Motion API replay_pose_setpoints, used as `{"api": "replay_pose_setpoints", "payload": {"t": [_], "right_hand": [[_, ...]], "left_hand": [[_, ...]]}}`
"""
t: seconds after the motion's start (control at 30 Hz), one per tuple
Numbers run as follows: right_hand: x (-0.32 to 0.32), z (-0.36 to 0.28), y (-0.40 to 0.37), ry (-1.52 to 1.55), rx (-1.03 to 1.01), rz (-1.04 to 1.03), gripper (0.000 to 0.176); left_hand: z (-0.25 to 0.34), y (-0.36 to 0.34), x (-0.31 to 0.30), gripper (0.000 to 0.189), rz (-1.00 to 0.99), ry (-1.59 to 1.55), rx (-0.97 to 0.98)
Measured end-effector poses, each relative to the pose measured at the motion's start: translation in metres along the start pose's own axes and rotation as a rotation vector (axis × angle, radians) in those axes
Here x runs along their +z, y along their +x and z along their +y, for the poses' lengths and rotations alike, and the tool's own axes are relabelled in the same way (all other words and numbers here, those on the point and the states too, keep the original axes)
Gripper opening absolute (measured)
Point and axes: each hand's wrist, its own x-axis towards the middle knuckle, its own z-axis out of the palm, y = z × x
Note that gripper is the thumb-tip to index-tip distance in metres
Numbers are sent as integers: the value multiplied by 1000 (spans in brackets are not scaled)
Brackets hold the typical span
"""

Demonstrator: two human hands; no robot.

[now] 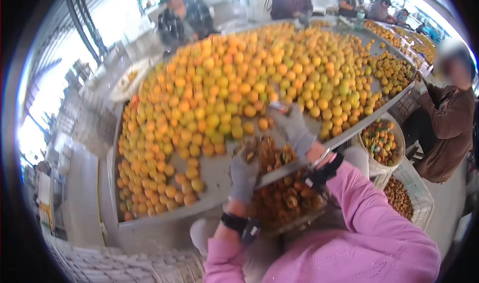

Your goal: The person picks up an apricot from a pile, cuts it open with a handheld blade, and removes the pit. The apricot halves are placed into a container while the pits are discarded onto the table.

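Note:
My right hand [295, 131], in a grey glove, is closed around a small hand tool with a silver and red end [279, 107]; its exact kind is blurred. My left hand [243, 175], gloved too, is held low over the table's near edge with its fingers curled. Something brownish shows at its fingertips, too blurred to name. Beyond both hands spreads a large heap of round orange and yellow-green fruit [214, 91] on a metal table [219, 170]. Brown scraps [272, 153] lie between my hands at the edge.
Below the edge, a container of orange-brown fruit and scraps [287, 200] is near my lap. To the right are a bucket of fruit with leaves [381, 142] and a crate of brown pieces [396, 198]. A person in brown [449, 113] sits there; others sit across the table.

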Motion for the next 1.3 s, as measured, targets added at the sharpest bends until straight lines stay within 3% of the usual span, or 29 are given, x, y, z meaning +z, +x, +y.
{"api": "replay_pose_setpoints", "payload": {"t": [0.07,0.13,0.17,0.23,0.33,0.4,0.47,0.53,0.6,0.67,0.73,0.77,0.83,0.87,0.93,0.97,1.0,1.07,1.1,1.17,1.3], "right_hand": [[-14,-4,-1,4,18,-85,20],[-24,-9,-4,-79,90,-124,23],[-28,-7,-7,-153,129,-151,27],[-28,-1,-4,-267,170,-206,30],[-18,11,5,-403,269,-269,37],[-2,36,22,-697,93,-325,39],[22,43,27,-669,66,-380,42],[46,52,36,-1025,-18,-416,43],[61,63,38,-1007,-6,-430,46],[72,80,42,-1255,-8,-503,46],[74,83,43,-1236,8,-501,50],[71,84,42,-1188,16,-481,52],[73,59,33,-1051,39,-490,55],[75,39,22,-1053,41,-496,55],[74,5,-5,-905,45,-477,54],[70,-2,-20,-902,52,-476,54],[67,-7,-35,-791,-32,-490,52],[58,-13,-51,-672,-113,-497,50],[51,-15,-55,-444,-28,-560,46],[33,-51,-64,-156,232,-675,37],[17,-67,-75,-193,260,-724,38]], "left_hand": [[16,-17,-7,24,-88,-51,-81],[41,-32,-11,32,-380,-302,-150],[50,-40,-14,32,-374,-312,-177],[64,-42,-22,27,-576,-296,-198],[63,-37,-28,28,-528,-304,-199],[51,-33,-28,26,-440,-370,-236],[43,-27,-30,24,-349,-431,-264],[47,-20,-35,20,-209,-367,-364],[38,-17,-38,18,-144,-411,-335],[32,-12,-42,17,-72,-454,-311],[29,-9,-45,20,50,-438,-425],[26,-8,-45,20,56,-439,-428],[19,-5,-44,26,319,-531,-375],[26,-5,-48,26,324,-532,-379],[48,-8,-57,36,280,-780,-386],[48,-6,-56,44,166,-881,-330],[44,-7,-53,44,163,-876,-336],[33,-7,-47,46,11,-760,-74],[42,-2,-45,43,25,-1304,-275],[47,-8,-56,41,-24,-1363,-297],[44,-10,-61,36,-125,-1397,-280]]}}
